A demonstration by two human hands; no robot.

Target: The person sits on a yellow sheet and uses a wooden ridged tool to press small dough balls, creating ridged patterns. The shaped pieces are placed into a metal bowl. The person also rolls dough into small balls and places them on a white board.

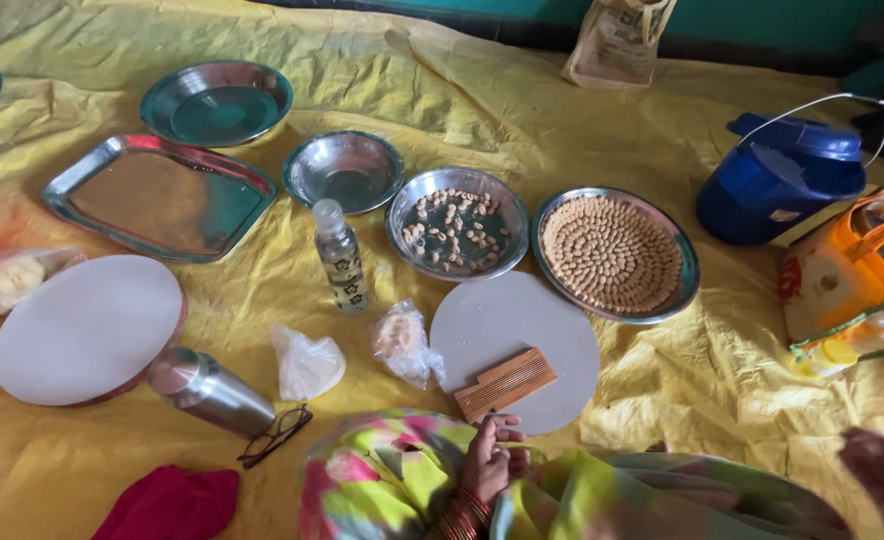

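Hands rest together near wooden comb, white round board.

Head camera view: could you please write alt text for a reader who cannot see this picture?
One hand rests beside a ridged wooden comb lying on a round white board, on a yellow sheet. Behind stand steel plates, one filled with small shaped dough pieces.
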